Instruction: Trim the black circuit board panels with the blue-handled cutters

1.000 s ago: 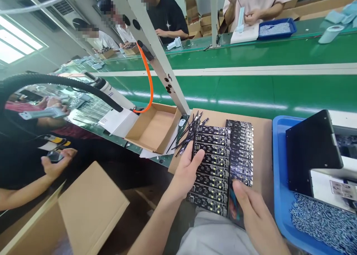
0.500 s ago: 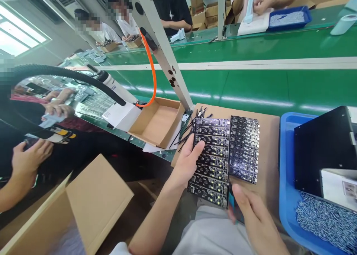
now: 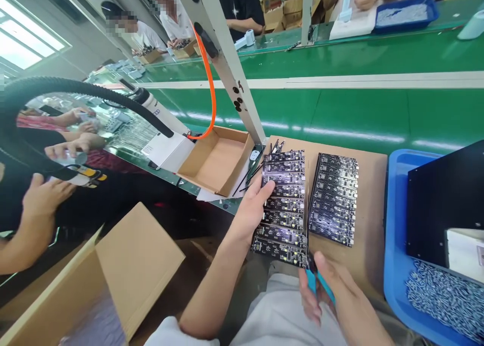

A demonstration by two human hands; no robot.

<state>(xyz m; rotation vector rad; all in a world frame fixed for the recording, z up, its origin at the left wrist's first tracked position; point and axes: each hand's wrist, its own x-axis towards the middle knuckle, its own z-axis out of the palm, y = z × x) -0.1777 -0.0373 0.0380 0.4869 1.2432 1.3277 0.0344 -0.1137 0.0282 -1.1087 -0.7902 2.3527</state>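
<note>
My left hand (image 3: 251,210) grips a black circuit board panel (image 3: 283,205) by its left edge, thumb on top. The panel is divided into several narrow boards with small lit-looking yellowish parts and is tilted above my lap. At its lower right corner, my right hand (image 3: 342,293) is wrapped round blue-handled cutters (image 3: 310,280), whose handles stand apart. Their dark jaws meet the panel's right edge, and their exact bite is hard to see. Another black circuit board panel (image 3: 335,199) lies on the cardboard sheet (image 3: 368,199) just right of the held one.
Thin black strips (image 3: 278,147) lie behind the held panel. An open cardboard tray (image 3: 215,162) stands left of the white post (image 3: 242,83). At right is a blue bin (image 3: 393,225) with small metal screws (image 3: 442,295). A large carton (image 3: 139,265) and a co-worker's hand (image 3: 47,199) are at left.
The held panel has shifted left, widening the gap to the panel on the cardboard. The cutters' blue handles now show spread wider in my right hand. The whole view has shifted slightly.
</note>
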